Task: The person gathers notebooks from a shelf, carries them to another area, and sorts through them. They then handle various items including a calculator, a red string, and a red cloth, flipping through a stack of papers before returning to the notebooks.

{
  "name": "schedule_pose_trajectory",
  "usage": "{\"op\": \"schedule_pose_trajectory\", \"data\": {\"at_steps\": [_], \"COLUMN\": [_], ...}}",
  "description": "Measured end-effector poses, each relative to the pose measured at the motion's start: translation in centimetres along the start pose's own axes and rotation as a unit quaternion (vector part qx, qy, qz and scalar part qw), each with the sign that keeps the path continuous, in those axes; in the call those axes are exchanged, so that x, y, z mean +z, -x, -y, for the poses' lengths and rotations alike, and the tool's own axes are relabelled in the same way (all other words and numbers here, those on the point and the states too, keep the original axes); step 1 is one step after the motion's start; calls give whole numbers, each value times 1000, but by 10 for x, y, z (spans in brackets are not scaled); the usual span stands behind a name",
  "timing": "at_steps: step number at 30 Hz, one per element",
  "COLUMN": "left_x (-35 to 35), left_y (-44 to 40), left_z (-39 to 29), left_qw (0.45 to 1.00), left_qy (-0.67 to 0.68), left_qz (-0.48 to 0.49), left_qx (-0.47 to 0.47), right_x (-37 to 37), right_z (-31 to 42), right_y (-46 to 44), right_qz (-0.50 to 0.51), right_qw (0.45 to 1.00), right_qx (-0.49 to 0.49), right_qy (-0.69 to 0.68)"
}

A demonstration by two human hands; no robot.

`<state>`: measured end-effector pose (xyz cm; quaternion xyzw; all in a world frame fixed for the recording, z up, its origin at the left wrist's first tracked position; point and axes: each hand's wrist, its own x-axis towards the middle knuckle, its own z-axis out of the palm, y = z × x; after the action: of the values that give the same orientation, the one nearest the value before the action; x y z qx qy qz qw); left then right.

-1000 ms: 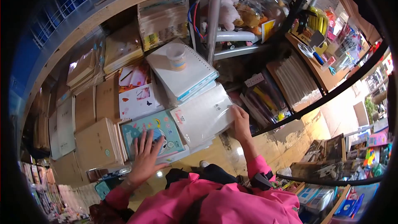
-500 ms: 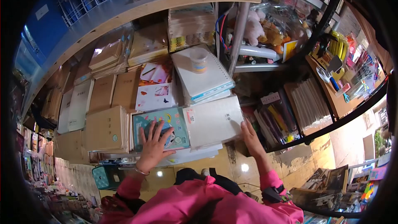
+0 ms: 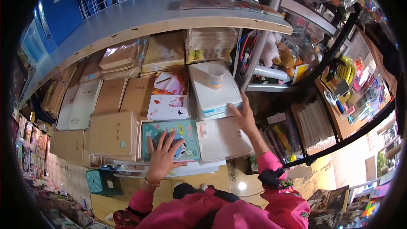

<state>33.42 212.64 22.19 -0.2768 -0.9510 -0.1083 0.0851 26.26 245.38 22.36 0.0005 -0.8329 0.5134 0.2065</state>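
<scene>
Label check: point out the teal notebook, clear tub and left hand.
Teal notebook [image 3: 190,138], head view: cover's right part
Clear tub [image 3: 216,79], head view: side wall
Left hand [image 3: 162,157], head view: back

Layout, notebook display, as we viewed it.
We logged a tub [image 3: 216,77] on the ring-bound pads [image 3: 198,85]; before these, the right-hand notebook [image 3: 222,138]; left of that, the middle notebook [image 3: 190,144], then the left-hand pile [image 3: 108,132]. A shelf board [image 3: 169,13] spanned above the rear stacks [image 3: 164,51]; a stool [image 3: 100,181] stood front-left.
</scene>
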Motion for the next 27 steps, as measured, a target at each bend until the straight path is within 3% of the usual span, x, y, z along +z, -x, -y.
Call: {"op": "schedule_pose_trajectory", "data": {"at_steps": [6,8,9,10,14,17,19,20,22,24,26,27], "left_x": [2,1,-3,-3,-4,-1,1,1,2,3,3,1], "left_y": [3,3,0,2,3,6,7,8,8,8,8,8], "left_z": [1,1,2,1,-2,0,0,0,0,1,2,1], "left_qw": [1000,1000,1000,1000,1000,999,997,997,997,997,998,998], "left_qy": [3,24,19,21,26,32,43,40,44,42,45,37], "left_qz": [4,5,-13,-3,7,-24,-55,-64,-61,-68,-50,-43], "left_qx": [-1,1,-4,-4,-2,6,15,18,14,16,16,16], "right_x": [29,19,15,10,25,46,56,52,38,3,-35,-61], "right_z": [18,27,16,35,87,97,78,80,81,121,149,175], "right_y": [14,15,10,6,-33,-64,-86,-84,-74,-47,-25,-15], "right_qz": [-64,-29,-112,-132,-108,-93,18,12,89,229,323,325], "right_qw": [996,995,985,973,952,946,983,982,990,971,934,931], "right_qx": [-50,22,-100,-141,-230,-221,-104,-112,-104,-19,-66,-105], "right_qy": [40,-97,80,124,172,216,152,153,21,-63,-138,-133]}}
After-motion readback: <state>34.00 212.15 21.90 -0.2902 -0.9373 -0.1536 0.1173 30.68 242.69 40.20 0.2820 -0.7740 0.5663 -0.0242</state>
